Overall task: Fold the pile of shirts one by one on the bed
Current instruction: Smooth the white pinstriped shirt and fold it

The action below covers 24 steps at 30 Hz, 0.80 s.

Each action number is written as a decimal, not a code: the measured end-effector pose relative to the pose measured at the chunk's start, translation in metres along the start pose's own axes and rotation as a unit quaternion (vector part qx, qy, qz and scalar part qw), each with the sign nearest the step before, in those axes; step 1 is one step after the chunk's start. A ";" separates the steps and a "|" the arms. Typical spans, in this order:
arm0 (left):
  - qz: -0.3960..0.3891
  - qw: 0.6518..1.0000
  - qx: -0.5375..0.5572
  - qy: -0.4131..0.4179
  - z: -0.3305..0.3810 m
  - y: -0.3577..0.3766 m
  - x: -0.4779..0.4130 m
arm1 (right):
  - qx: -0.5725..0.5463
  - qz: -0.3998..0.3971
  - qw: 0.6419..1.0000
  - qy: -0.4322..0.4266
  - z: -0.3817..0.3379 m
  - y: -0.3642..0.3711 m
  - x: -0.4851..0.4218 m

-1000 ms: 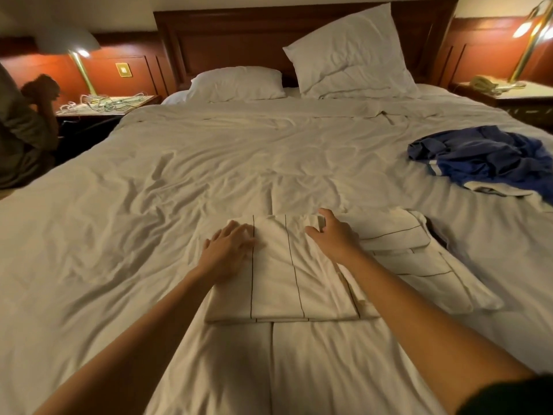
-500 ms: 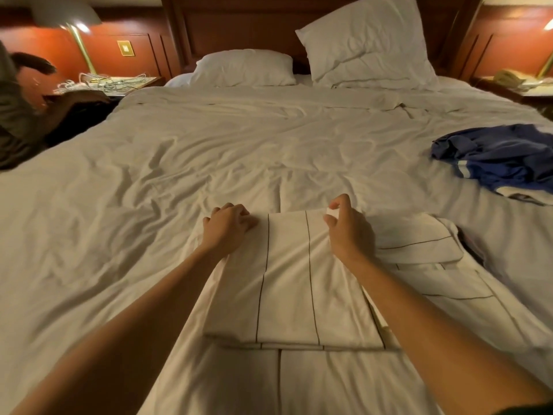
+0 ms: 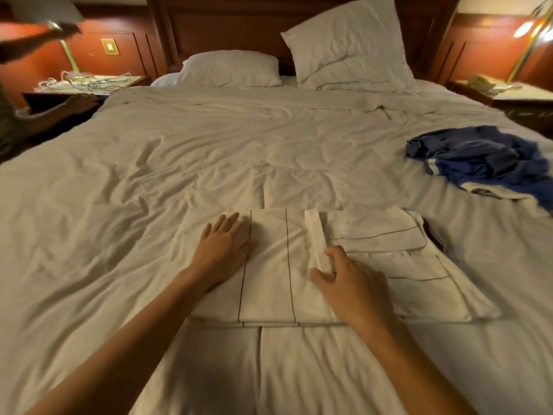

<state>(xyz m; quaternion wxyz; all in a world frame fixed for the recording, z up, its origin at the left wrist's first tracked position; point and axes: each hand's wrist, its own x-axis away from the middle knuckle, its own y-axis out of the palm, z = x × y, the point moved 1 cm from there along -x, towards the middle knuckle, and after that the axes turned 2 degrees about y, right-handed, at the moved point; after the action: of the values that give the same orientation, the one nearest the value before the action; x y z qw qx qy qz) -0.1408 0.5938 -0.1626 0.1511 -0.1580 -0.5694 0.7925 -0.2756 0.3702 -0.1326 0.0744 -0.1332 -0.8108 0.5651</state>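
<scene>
From the folded shirt (image 3: 269, 265), bare duvet (image 3: 179, 163) lies open from nine to one o'clock; a folded stack (image 3: 389, 235) touches it at three; crumpled blue shirts (image 3: 484, 157) lie at two; pillows (image 3: 350, 46) far at twelve.

Wooden headboard (image 3: 224, 25), nightstand (image 3: 522, 98), brass lamp (image 3: 528, 37) (lit)

There's a white shirt with thin dark lines (image 3: 269, 274) folded flat at lower center, a second folded white one (image 3: 398, 259) just right of it, and crumpled blue shirts (image 3: 484, 157) at the right edge.

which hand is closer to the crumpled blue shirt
Right. The right hand touches the folded white shirt on the side toward the blue shirt; the left hand rests at its opposite edge.
</scene>
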 end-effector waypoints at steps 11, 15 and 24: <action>-0.106 0.992 -0.074 0.008 0.026 -0.004 0.032 | 0.000 0.010 1.000 -0.019 -0.009 0.009 0.015; -0.109 0.992 -0.033 -0.051 0.022 0.007 0.038 | 0.033 -0.009 0.998 -0.048 0.006 -0.006 0.015; -0.102 0.993 -0.029 -0.060 0.016 0.021 0.037 | 0.103 -0.005 0.983 -0.151 -0.007 0.004 -0.020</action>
<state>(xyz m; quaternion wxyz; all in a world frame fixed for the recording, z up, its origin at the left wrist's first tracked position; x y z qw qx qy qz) -0.1821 0.5889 -0.1801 0.1915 -0.0557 -0.6135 0.7641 -0.2539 0.3716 -0.1333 -0.0327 -0.0339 -0.7510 0.6587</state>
